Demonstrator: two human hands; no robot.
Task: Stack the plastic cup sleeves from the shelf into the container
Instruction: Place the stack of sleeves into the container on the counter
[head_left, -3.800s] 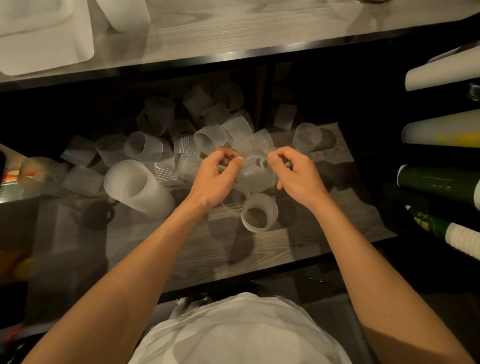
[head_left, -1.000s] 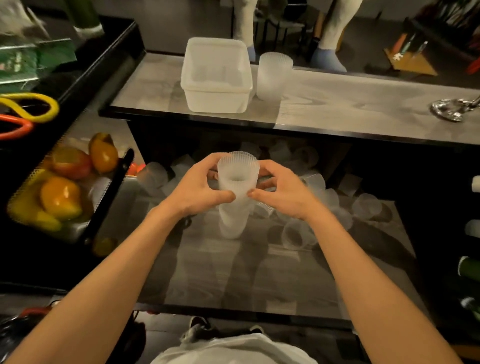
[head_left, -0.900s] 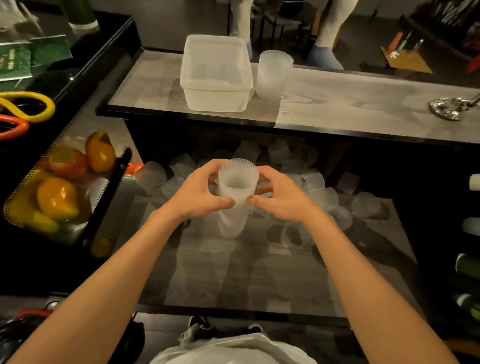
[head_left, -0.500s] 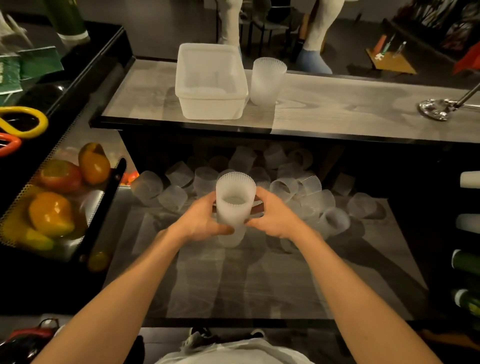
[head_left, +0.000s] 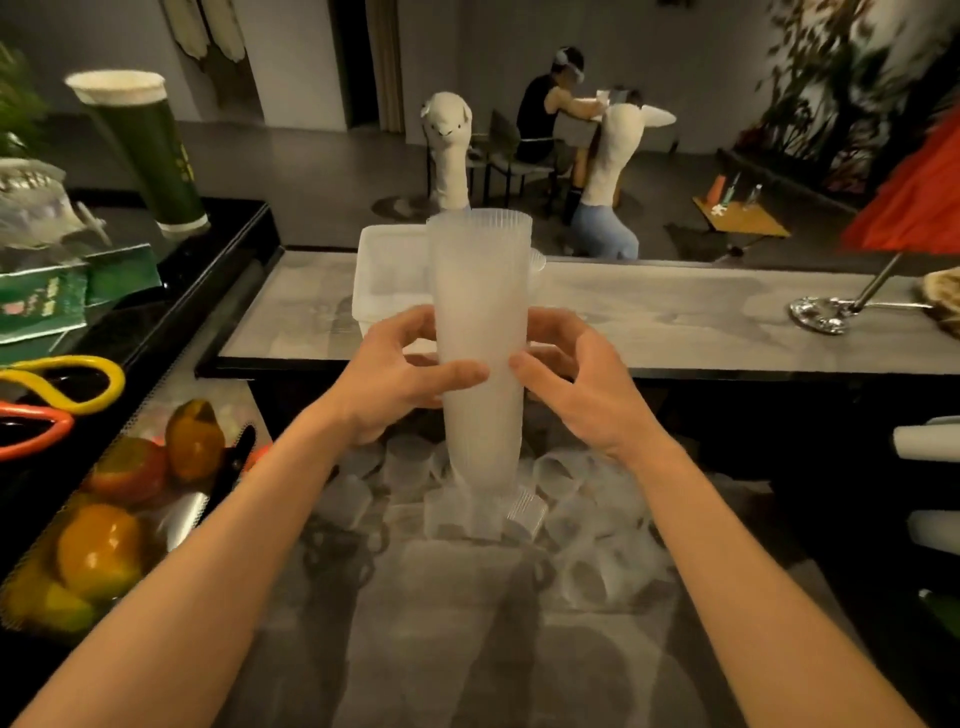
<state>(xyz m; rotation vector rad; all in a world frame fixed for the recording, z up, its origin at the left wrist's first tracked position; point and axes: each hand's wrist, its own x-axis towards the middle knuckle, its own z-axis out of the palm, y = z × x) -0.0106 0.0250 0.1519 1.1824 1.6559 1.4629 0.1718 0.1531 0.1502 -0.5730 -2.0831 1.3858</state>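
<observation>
I hold a tall upright stack of translucent ribbed cup sleeves in front of me at counter height. My left hand grips its left side and my right hand its right side, thumbs toward me. Behind the stack, on the upper counter, stands the white plastic container, partly hidden by the stack. Several loose cup sleeves lie scattered on the lower shelf below my hands.
The grey upper counter runs left to right, with a metal stand base at its right. A basket of fruit, yellow and orange loops and a green cup stack are on the left. Two people sit far behind.
Both hands have lifted the sleeve stack from shelf level up to counter height, in front of the container. The view has tilted up to show the room behind.
</observation>
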